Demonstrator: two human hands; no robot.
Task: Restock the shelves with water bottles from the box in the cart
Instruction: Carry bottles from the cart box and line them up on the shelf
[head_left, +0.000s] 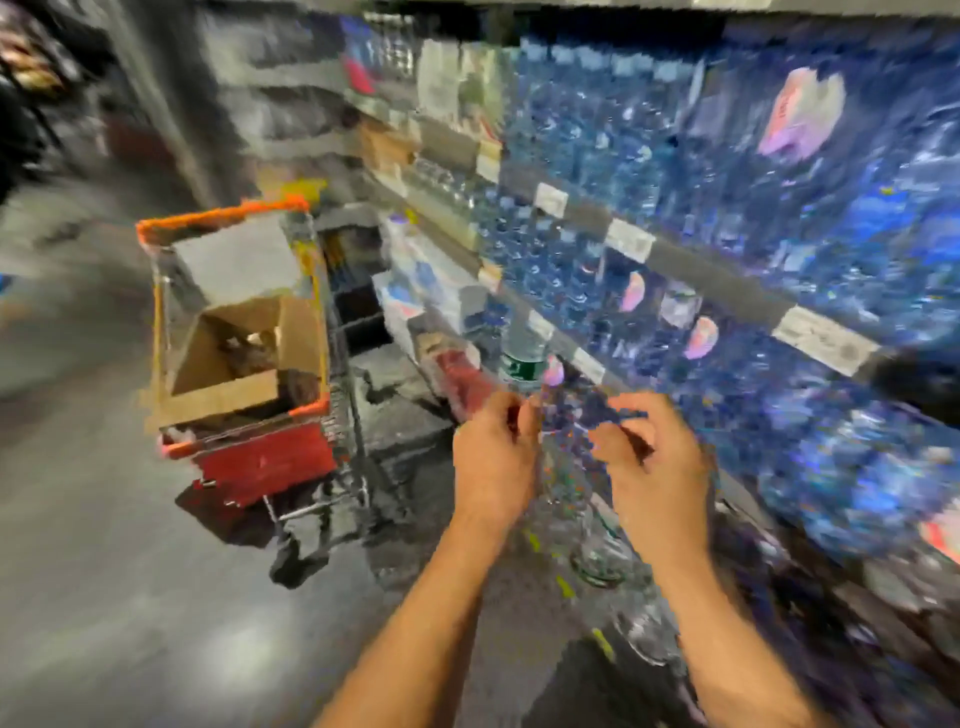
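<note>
The picture is heavily blurred. My left hand (493, 457) is curled at the base of a clear water bottle (522, 364) with a green label, which stands upright just above its fingers. My right hand (654, 467) is beside it with bent fingers, and I cannot tell what it holds. Below and between the hands are more clear bottles (597, 551). To the left stands the red cart (260, 462) with an orange rim, and inside it an open cardboard box (218, 400). The shelves (727, 291) on the right are packed with blue water bottles.
White price tags (823, 340) line the shelf edges. Packs and boxes (415, 291) are stacked on the floor between the cart and the shelves. The grey aisle floor (104, 571) stretches to the left and toward me.
</note>
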